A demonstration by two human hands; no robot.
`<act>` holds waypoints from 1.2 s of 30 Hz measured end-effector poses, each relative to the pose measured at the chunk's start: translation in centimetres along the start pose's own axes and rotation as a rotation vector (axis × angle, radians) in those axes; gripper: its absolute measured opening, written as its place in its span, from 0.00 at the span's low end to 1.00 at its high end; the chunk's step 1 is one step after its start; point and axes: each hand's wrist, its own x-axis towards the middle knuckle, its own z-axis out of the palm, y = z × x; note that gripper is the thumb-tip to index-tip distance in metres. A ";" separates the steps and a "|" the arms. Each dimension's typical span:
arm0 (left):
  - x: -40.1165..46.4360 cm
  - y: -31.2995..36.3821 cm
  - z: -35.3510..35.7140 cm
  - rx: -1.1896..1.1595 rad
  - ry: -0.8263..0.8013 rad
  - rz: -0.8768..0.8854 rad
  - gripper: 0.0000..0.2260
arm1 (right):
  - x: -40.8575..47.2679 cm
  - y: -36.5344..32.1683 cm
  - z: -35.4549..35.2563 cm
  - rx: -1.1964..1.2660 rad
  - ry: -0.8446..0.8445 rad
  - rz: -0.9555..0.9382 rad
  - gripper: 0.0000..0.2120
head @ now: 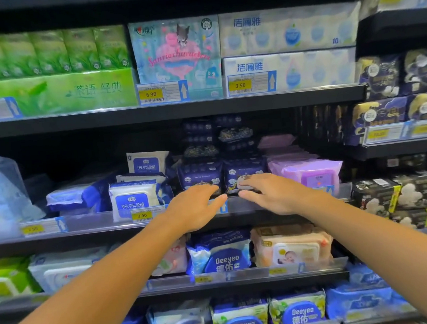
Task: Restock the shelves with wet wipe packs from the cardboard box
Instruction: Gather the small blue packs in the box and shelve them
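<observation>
Both hands' straight fingers touch dark-blue packs at shelf edge.

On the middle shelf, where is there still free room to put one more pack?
Free: the dark gap above the lying blue-white packs, left of the upright 99.9% pack. Crowded: the dark blue packs, stacked high where the left hand and right hand reach, and the purple packs.
</observation>
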 end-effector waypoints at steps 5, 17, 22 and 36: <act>-5.3 -0.8 0.4 0.021 0.205 0.147 0.26 | -4.6 -0.4 2.3 0.010 0.243 -0.168 0.26; -22.3 -5.4 13.7 0.075 0.035 0.196 0.26 | -15.4 -4.9 18.9 0.126 -0.057 -0.328 0.30; -27.6 -7.5 20.3 0.107 -0.185 0.160 0.26 | -18.0 -6.0 26.6 0.130 -0.242 -0.303 0.36; -33.9 -9.9 36.0 0.066 -0.800 -0.084 0.27 | -21.9 -8.5 42.1 0.109 -0.892 -0.082 0.33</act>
